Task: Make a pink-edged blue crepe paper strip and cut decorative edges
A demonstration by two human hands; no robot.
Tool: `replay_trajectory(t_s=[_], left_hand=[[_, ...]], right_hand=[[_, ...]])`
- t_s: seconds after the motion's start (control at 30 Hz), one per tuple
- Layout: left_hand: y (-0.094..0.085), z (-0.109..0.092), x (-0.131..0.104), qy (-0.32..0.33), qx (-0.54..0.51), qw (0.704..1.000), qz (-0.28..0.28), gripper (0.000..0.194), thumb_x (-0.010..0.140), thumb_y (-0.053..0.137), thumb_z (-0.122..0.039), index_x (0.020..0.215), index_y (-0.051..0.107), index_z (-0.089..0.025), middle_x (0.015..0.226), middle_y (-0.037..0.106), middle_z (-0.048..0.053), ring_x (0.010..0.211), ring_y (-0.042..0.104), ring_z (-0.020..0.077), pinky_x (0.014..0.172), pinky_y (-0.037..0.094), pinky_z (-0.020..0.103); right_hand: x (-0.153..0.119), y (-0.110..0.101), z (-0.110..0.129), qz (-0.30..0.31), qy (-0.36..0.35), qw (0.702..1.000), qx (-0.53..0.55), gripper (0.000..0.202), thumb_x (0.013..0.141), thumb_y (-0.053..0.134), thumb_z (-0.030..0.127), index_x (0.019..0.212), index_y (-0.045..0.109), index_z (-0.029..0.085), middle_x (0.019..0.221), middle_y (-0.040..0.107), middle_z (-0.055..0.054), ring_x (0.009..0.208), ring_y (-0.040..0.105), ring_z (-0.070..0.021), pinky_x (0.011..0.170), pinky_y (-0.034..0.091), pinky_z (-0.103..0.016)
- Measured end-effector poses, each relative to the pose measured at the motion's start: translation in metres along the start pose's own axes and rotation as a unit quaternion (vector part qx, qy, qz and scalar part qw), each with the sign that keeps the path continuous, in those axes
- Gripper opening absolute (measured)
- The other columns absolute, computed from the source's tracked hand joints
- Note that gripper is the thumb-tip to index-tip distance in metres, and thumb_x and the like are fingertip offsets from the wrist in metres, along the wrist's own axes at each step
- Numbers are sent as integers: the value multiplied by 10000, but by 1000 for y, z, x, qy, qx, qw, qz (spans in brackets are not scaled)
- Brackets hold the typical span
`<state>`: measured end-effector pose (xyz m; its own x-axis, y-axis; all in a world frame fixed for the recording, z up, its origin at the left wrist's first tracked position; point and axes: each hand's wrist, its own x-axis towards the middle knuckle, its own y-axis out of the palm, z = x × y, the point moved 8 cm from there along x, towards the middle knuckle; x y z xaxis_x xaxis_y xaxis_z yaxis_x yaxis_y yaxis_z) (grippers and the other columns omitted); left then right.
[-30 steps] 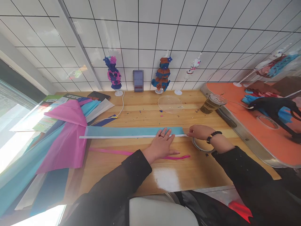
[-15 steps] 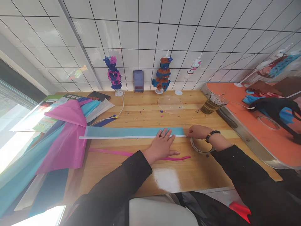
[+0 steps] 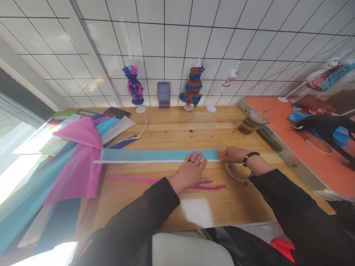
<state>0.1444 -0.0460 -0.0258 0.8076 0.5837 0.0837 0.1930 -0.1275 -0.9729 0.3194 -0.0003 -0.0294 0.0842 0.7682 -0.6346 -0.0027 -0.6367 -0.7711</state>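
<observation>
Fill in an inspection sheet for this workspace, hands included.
Surface: wooden table, small scraps scattered.
Job's things: blue strip flat, white band along near edge; tape roll; narrow pink strip.
Clutter: pink sheet on left pile; lidded cup; clear disc.
Hands: left hand flat on blue strip; right hand at its right end, grip unclear.
Cables: white cable at left rear.
Surroundings: tiled wall, upright phone; orange surface at right.
</observation>
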Motion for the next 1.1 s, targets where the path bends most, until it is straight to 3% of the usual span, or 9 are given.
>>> replay_trajectory(t_s=[0.4, 0.7, 1.1], left_hand=[[-2, 0, 0, 0, 17, 1000, -2, 799, 762, 181, -717, 1352, 310, -193, 1449, 227, 94, 1343, 122, 266, 1078, 111, 436], [0, 0, 0, -1, 0, 1000, -7, 823, 754, 142, -728, 1354, 303, -188, 1455, 209, 96, 1349, 99, 267, 1081, 89, 436], [-2, -1, 0, -2, 5, 1000, -1, 827, 756, 152, -725, 1358, 300, -177, 1451, 218, 102, 1346, 114, 270, 1083, 99, 434]], right_hand=[[-9, -6, -2, -3, -11, 1000, 18, 324, 747, 487, 413, 538, 475, 166, 531, 467, -11, 515, 409, -118, 496, 251, -264], [-6, -6, -3, -20, -10, 1000, 4, 350, 739, 496, 448, 536, 513, 164, 534, 478, -18, 533, 455, -135, 500, 250, -264], [-5, -1, 2, -44, -8, 999, 18, 535, 709, 421, 660, 501, 539, 182, 507, 499, -31, 518, 488, -155, 515, 300, -272]])
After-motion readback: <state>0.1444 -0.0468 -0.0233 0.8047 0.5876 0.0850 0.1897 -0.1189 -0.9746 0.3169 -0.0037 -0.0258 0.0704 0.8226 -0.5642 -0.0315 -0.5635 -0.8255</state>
